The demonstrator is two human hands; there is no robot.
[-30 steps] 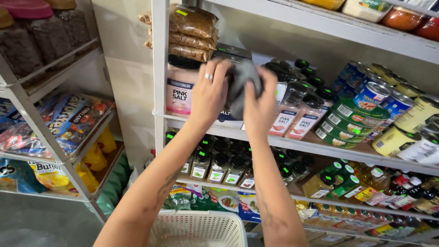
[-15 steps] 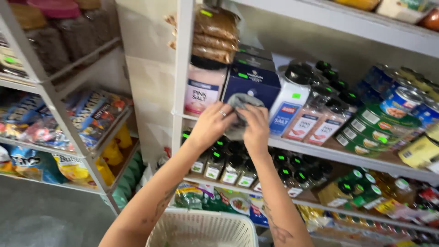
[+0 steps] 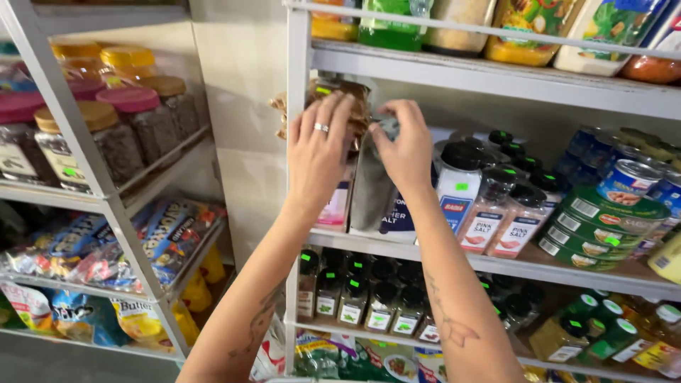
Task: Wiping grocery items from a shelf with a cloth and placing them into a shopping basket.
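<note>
Both hands, left hand (image 3: 317,152) and right hand (image 3: 406,150), pinch the grey pouch (image 3: 370,186) top, which hangs between them.

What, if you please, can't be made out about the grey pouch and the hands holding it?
Head view:
- Tall grey soft pouch: its top is hidden by both hands.
- Left hand: palm-side grip hidden behind its own back.
- Right hand: fingertips blurred.
- Brown crinkled packets: mostly behind the left hand.
</note>
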